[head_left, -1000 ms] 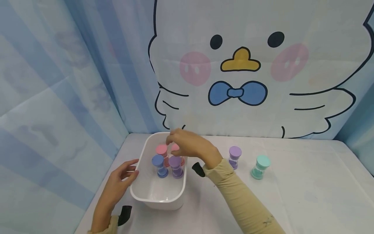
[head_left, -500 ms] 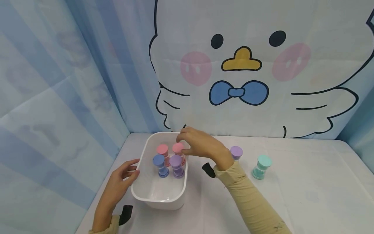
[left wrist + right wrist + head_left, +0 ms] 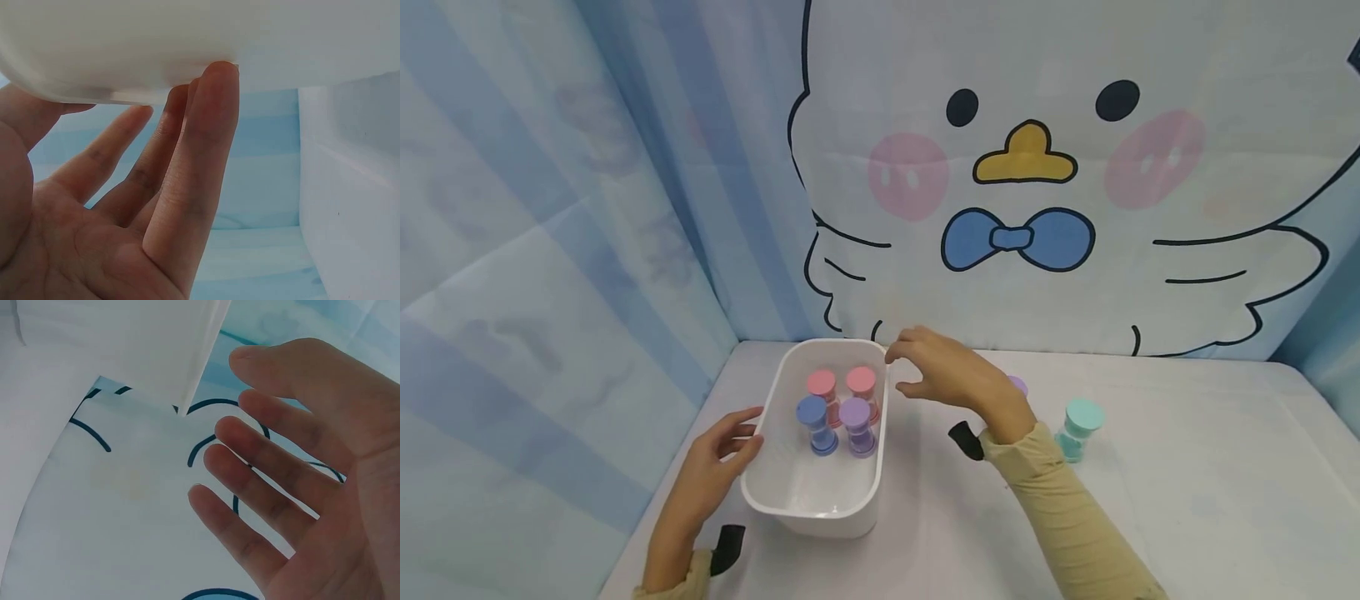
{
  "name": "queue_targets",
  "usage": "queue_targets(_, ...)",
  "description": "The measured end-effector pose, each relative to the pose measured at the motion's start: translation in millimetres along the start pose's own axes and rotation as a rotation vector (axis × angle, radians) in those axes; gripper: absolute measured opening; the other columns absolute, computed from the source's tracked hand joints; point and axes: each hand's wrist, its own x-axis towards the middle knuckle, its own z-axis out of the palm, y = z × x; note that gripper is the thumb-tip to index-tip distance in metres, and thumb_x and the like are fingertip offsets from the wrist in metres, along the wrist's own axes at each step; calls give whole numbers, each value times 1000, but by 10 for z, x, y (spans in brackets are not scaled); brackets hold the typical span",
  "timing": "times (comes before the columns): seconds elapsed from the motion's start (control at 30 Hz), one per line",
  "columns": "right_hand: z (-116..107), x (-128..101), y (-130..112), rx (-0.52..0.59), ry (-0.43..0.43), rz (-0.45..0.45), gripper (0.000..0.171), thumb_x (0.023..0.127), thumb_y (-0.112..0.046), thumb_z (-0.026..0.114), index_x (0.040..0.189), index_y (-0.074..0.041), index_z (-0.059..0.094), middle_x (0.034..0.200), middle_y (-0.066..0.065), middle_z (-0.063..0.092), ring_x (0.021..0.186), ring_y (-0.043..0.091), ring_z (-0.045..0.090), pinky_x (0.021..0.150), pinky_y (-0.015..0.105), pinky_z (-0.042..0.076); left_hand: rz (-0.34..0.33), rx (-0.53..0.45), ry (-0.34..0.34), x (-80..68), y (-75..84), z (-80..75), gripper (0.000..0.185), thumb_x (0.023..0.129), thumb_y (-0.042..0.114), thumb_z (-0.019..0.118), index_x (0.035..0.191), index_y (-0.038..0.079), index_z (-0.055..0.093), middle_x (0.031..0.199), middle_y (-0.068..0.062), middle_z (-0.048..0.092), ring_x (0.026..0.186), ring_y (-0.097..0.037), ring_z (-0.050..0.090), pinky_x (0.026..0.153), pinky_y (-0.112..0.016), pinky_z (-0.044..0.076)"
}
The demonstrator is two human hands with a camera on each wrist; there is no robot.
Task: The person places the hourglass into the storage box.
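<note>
Right hand (image 3: 951, 379) hovers empty, fingers loosely spread, beside the white bin (image 3: 767, 483) where four sand timers (image 3: 842, 408) stand upright, left hand (image 3: 715, 462) flat against its wall — one careless knock could topple them.

Left hand (image 3: 711, 467) touches white tub (image 3: 790, 508) holding four hourglasses (image 3: 838, 404).

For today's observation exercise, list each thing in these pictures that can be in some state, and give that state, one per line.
White tub: upright, open-topped, on the table.
Two pink sand timers: upright in the tub, at the back.
Blue sand timer: upright in the tub.
Purple sand timer: upright in the tub.
Teal sand timer: upright on the table.
Left hand: open, fingertips against the tub's side.
Right hand: open, holding nothing, beside the tub.
</note>
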Motion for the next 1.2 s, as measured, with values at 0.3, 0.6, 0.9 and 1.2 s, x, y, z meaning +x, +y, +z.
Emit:
queue_targets(0.3, 52, -152, 145, 9, 13, 98, 39, 87, -19, 77, 122, -8, 66, 128, 8, 60, 122, 24, 55, 103, 39, 49, -8, -3, -4, -5, 6, -7, 47, 98, 24, 63, 141, 9, 52, 132, -20, 60, 118, -37, 60, 93, -45, 55)
queue_targets(0.6, 65, -311, 294, 2, 24, 134, 39, 86, -19, 77, 122, -8, 66, 127, 9, 60, 122, 26, 54, 102, 41, 50, -19, -7, -7, -5, -12, -6, 49, 98, 26, 64, 142, 9, 52, 134, -20, 59, 119, -37, 60, 94, -46, 55)
queue_targets(0.9, 120, -500, 477, 19, 40, 148, 37, 86, -14, 76, 120, -5, 66, 123, 11, 60, 119, 29, 54, 98, 45, 51, -23, -8, -2, -15, -15, 6, 50, 98, 28, 64, 143, 11, 52, 136, -19, 59, 119, -37, 60, 94, -46, 55)
queue_targets(1.2, 142, -638, 607, 36, 34, 203, 38, 86, -16, 77, 120, -5, 66, 126, 12, 59, 120, 30, 53, 99, 46, 51, -14, -10, 2, -23, -11, 5, 49, 98, 27, 64, 143, 10, 52, 134, -19, 59, 119, -38, 59, 94, -47, 55)
